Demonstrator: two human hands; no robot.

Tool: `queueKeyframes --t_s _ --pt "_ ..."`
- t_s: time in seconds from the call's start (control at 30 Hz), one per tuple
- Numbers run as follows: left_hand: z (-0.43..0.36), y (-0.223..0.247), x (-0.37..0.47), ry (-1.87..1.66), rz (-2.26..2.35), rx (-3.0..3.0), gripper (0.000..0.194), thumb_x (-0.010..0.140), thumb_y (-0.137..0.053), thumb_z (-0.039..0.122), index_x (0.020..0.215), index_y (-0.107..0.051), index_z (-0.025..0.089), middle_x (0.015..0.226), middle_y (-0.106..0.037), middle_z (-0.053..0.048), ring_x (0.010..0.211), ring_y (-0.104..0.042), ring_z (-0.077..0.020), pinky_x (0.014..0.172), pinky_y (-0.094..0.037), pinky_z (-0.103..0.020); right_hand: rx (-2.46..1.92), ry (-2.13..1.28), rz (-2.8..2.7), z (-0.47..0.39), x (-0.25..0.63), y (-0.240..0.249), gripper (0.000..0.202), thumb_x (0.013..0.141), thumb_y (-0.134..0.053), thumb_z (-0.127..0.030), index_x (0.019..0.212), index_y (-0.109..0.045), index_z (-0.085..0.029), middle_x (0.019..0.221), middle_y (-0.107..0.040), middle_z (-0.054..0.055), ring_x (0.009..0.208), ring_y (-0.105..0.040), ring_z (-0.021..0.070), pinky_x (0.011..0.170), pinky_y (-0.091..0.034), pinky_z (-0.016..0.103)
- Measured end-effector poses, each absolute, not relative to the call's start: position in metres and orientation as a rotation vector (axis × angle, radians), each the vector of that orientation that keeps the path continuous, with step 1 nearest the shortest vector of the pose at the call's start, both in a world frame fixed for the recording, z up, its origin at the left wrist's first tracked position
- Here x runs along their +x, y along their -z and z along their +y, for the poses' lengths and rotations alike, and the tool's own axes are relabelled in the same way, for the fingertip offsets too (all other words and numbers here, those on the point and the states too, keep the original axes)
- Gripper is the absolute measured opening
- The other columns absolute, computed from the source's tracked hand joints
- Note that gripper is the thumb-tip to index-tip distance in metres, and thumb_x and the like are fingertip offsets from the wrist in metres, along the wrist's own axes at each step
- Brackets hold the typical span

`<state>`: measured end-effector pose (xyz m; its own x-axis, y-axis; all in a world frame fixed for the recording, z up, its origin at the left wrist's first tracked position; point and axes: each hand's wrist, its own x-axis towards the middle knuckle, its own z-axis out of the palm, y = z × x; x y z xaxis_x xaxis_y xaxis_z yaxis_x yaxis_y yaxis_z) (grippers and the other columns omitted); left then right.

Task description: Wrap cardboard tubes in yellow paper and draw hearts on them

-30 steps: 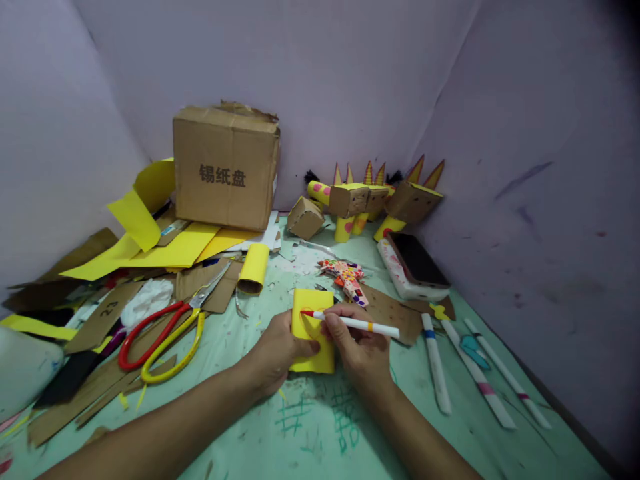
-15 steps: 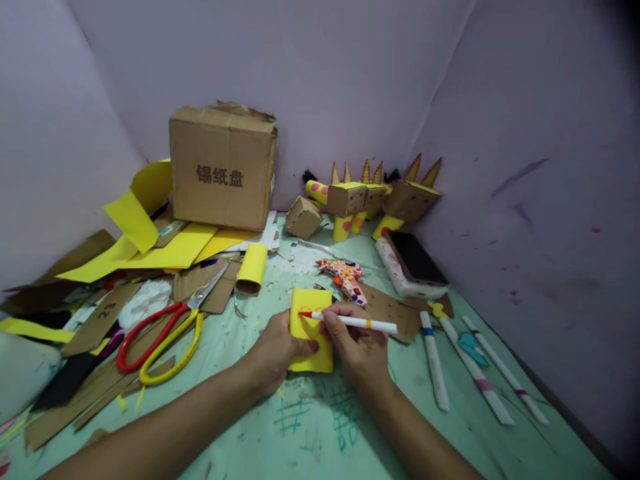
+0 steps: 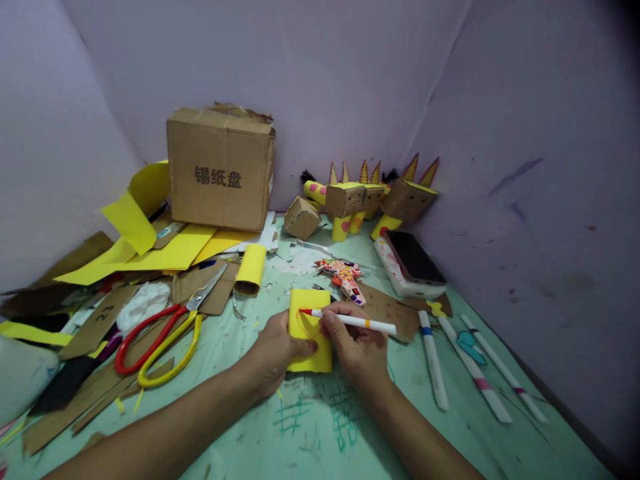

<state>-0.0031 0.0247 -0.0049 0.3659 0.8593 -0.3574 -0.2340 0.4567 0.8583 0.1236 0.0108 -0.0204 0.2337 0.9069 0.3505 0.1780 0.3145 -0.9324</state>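
My left hand (image 3: pixel 279 348) is closed round the left side of a yellow paper-covered tube (image 3: pixel 316 358), its thumb lying across the lower front. Between the fingers of my right hand (image 3: pixel 361 347) is a white felt-tip marker (image 3: pixel 371 325) with a red end and an orange band. The marker's red end meets the yellow surface near its upper left, where thin orange-red curved lines show. Behind these lies another yellow tube (image 3: pixel 251 268) with a brown cardboard rim. To the left rest scissors (image 3: pixel 173 331) with one red and one yellow handle.
A cardboard box (image 3: pixel 220 173) stands at the back left on yellow paper sheets (image 3: pixel 173 250). Yellow cardboard animal figures (image 3: pixel 346 199) line the back wall. A phone (image 3: pixel 414 257) lies on a white pack at right, near several markers (image 3: pixel 434 367). Cardboard scraps (image 3: pixel 105 320) cover the left.
The red marker end has shifted very slightly over the yellow tube, and the orange-red line looks a little different. The whole view has drifted slightly; both hands keep their grips.
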Motion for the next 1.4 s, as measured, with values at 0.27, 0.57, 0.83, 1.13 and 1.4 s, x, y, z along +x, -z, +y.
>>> queueKeyframes --t_s 0.27,0.57,0.83,1.13,1.4 --pt "0.0242 0.0028 -0.0023 -0.796 0.933 0.803 0.049 0.045 -0.067 0.007 0.094 -0.064 0.008 0.083 -0.070 -0.011 0.073 -0.064 -0.0252 0.065 -0.049 -0.033 -1.160 -0.700 -1.252 0.0111 0.1237 0.0196 0.016 0.078 -0.060 -0.032 0.071 -0.064 -0.019 0.057 -0.062 0.000 0.054 -0.058 0.0150 0.051 -0.045 0.025" --pt "0.0252 0.0021 -0.0025 -0.793 0.953 0.794 0.052 0.045 -0.064 0.006 0.097 -0.060 0.008 0.083 -0.070 -0.011 0.072 -0.064 -0.0243 0.066 -0.049 -0.033 -1.177 -0.697 -1.224 0.0102 0.1245 0.0175 0.016 0.077 -0.061 -0.032 0.070 -0.064 -0.018 0.056 -0.062 0.001 0.052 -0.057 0.0152 0.049 -0.045 0.025" --pt "0.0256 0.0034 -0.0018 -0.795 0.921 0.798 0.054 0.046 -0.065 0.007 0.100 -0.059 0.007 0.085 -0.070 -0.012 0.075 -0.064 -0.0257 0.068 -0.049 -0.034 -1.181 -0.723 -1.228 0.0094 0.1238 0.0178 0.016 0.078 -0.061 -0.032 0.071 -0.065 -0.018 0.056 -0.062 0.000 0.052 -0.058 0.0146 0.049 -0.046 0.024" --pt "0.0237 0.0026 -0.0023 -0.794 0.943 0.822 0.054 0.047 -0.064 0.006 0.101 -0.058 0.007 0.085 -0.070 -0.011 0.074 -0.064 -0.0245 0.067 -0.048 -0.033 -1.172 -0.740 -1.207 0.0085 0.1224 0.0180 0.016 0.077 -0.061 -0.032 0.072 -0.065 -0.018 0.058 -0.063 0.001 0.053 -0.059 0.0152 0.050 -0.047 0.025" --pt "0.0247 0.0036 -0.0021 -0.803 0.921 0.791 0.059 0.047 -0.065 0.007 0.104 -0.055 0.008 0.082 -0.069 -0.009 0.072 -0.064 -0.0237 0.065 -0.048 -0.032 -1.239 -0.706 -1.216 0.0093 0.1251 0.0188 0.019 0.078 -0.060 -0.035 0.073 -0.065 -0.017 0.056 -0.063 0.002 0.051 -0.059 0.0156 0.049 -0.047 0.025"
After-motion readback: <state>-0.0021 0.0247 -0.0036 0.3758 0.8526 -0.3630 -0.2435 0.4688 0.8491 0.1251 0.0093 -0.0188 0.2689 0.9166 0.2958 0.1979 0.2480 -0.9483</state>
